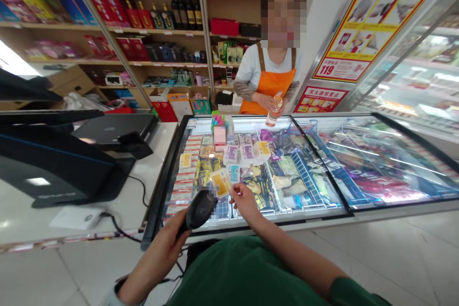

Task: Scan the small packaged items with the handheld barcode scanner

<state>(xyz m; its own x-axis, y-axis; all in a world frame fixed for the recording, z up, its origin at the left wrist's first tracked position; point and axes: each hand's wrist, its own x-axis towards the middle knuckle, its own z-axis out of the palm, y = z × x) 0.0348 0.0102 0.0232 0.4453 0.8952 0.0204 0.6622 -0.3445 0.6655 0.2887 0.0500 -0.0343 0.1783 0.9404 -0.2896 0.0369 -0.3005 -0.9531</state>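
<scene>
My left hand [175, 232] is closed around the handle of a black barcode scanner [201, 209], its head over the front edge of the glass-topped freezer [315, 215]. Just beyond it, my right hand [246, 202] pinches the corner of a flat yellow-and-white packet [220, 182], tilted above the glass. Past that packet lie a blue-and-white packet [234, 173], purple-and-white packets [231, 154] and a yellow-topped one [263, 148] in a cluster. Another yellow packet [185, 160] lies apart at the left. The print on them is too small to read.
Across the freezer stands a person in an orange apron [269, 87], holding a clear cup or bottle [274, 114]. At left, a counter [163, 141] bears a black checkout terminal [68, 162] and a white box-like device [77, 217] with a cable. Stocked shelves [158, 32] line the back.
</scene>
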